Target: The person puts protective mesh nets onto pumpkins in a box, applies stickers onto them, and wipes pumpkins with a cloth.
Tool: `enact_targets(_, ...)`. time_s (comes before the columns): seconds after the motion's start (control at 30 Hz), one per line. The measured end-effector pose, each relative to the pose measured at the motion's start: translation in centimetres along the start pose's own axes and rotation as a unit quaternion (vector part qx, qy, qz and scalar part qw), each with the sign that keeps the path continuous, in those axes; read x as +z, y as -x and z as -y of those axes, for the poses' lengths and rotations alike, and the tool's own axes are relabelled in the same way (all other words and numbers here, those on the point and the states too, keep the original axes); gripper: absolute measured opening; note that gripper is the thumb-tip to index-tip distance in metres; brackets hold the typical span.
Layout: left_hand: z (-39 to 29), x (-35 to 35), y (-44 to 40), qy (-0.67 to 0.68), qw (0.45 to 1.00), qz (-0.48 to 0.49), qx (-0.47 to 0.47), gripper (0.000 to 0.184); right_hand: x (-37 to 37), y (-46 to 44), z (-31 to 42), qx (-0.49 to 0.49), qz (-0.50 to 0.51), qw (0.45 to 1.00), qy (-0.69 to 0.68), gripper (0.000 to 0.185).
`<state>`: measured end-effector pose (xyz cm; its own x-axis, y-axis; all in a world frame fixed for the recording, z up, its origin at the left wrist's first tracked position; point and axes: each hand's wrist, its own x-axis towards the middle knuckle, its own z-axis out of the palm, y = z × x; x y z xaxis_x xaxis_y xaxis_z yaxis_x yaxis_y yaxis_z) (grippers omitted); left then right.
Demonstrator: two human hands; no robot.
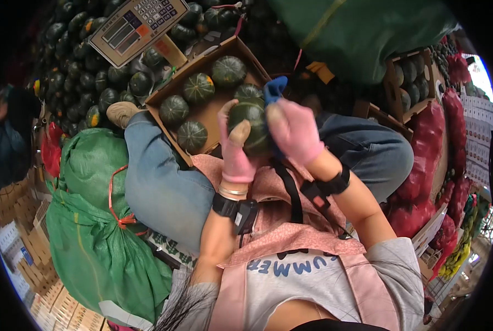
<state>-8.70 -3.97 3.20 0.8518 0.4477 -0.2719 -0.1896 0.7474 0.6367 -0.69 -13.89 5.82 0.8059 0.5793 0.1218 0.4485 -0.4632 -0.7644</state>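
Note:
A dark green kabocha squash [250, 128] with pale stripes is held up over the near edge of an open cardboard box [210, 110]. My left hand [236, 154], in a pink fingerless glove, grips it from the left and below, thumb across its front. On its right side, my right hand [295, 131], in a matching glove, is closed around a blue cloth [276, 88] pressed to the squash. Several more squashes, such as one squash [228, 71] at the far corner, rest inside the box.
Piled squashes [100, 81] lie behind and left of the box, with a digital scale [139, 30] above them. A tied green sack [97, 220] stands by my left leg. Red net bags [423, 160] and another box of squashes [411, 83] are at the right.

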Motion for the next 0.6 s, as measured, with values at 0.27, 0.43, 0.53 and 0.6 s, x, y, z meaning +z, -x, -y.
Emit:
enact_targets(0.27, -0.1, -0.6, 0.2, 0.043, 0.999, 0.025, -0.006, 0.050, -0.1, -0.7, -0.5, 0.014, 0.021, 0.998, 0.061, 0.026)
enact_targets(0.43, -0.4, -0.7, 0.0, -0.017, 1.000, -0.006, 0.008, 0.053, -0.3, 0.5, 2.2, -0.021, 0.027, 0.991, 0.126, 0.025)
enact_targets(0.53, -0.5, -0.8, 0.3, 0.029, 0.999, 0.028, -0.003, 0.051, -0.2, 0.6, 1.6, -0.030, -0.005, 0.995, 0.094, 0.025)
enact_targets(0.6, -0.2, -0.6, 0.7, 0.053, 0.998, 0.044, -0.006, 0.052, -0.8, -1.3, 0.2, 0.047, -0.011, 0.992, 0.117, 0.027)
